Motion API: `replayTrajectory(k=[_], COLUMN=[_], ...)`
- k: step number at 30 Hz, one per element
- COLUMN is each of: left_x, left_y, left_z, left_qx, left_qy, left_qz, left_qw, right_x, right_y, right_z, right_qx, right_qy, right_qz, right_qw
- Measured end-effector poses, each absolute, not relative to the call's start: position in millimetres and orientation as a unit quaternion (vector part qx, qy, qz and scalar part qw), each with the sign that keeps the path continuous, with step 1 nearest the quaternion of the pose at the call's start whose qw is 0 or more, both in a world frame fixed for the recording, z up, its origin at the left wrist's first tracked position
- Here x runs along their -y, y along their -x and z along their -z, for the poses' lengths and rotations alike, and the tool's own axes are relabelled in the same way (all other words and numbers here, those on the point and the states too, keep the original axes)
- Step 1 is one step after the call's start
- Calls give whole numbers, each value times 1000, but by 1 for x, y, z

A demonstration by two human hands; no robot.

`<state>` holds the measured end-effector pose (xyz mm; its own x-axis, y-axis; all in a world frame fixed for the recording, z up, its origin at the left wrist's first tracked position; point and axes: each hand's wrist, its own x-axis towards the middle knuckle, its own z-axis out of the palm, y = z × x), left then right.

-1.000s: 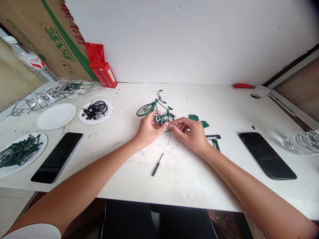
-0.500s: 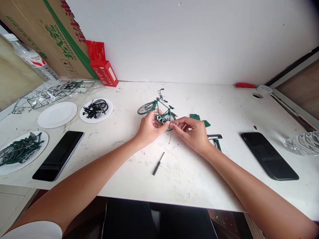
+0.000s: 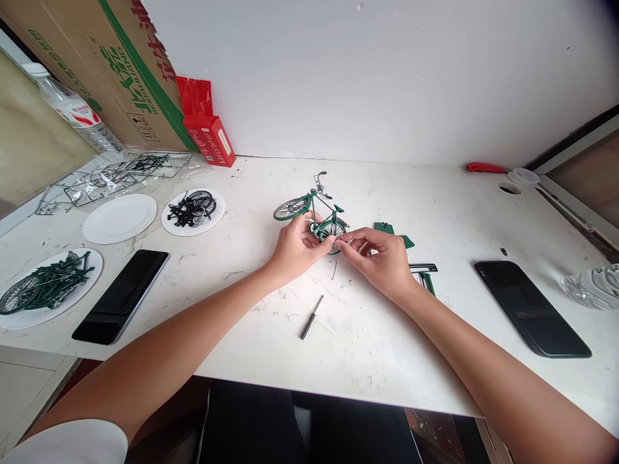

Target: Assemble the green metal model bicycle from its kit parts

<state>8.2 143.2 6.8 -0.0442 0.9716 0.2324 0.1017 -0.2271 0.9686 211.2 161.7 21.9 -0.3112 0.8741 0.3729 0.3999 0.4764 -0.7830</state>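
Note:
A small green model bicycle is raised over the middle of the table, its front wheel pointing left and its handlebar up. My left hand is closed round its lower part, thumb against the rear wheel. At that wheel's hub, the thumb and forefinger of my right hand are pinched together; whatever is between them is too small to make out. Below the hands, a tiny thin metal piece lies on the table. Nearer to me rests a small screwdriver with a dark handle.
Green flat pieces lie beyond my right hand. Phones lie on the left and right. On the left are a plate of black parts, a plate of green parts, bare plates and part frames.
The whole view has shifted slightly, so the table and hands appear a little further right. Both hands keep nearly the same pose at the bicycle's rear wheel.

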Motion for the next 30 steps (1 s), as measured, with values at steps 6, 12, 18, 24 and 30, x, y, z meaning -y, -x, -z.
replayTrajectory(k=[6,12,18,24,30], left_x=[-143,-142,-143,-143,-143], left_y=[-8,-8,-8,-8,-8], left_z=[-7,-8,-6,-2,-3], left_qx=[-478,-482,-478,-491,-500], left_qy=[-565,-571,-584,-605,-602], left_qz=[-542,-540,-543,-539,-540], left_qw=[398,386,369,320,309], right_x=[-162,-162,-162,-161,-162], right_y=[-211,-211,-211,-212,-212], right_z=[-21,-23,-22,-25,-23], right_qx=[752,754,757,793,782], right_qy=[425,425,423,413,429], right_qz=[-290,-286,-278,-225,-231], right_qw=[412,411,413,387,389])
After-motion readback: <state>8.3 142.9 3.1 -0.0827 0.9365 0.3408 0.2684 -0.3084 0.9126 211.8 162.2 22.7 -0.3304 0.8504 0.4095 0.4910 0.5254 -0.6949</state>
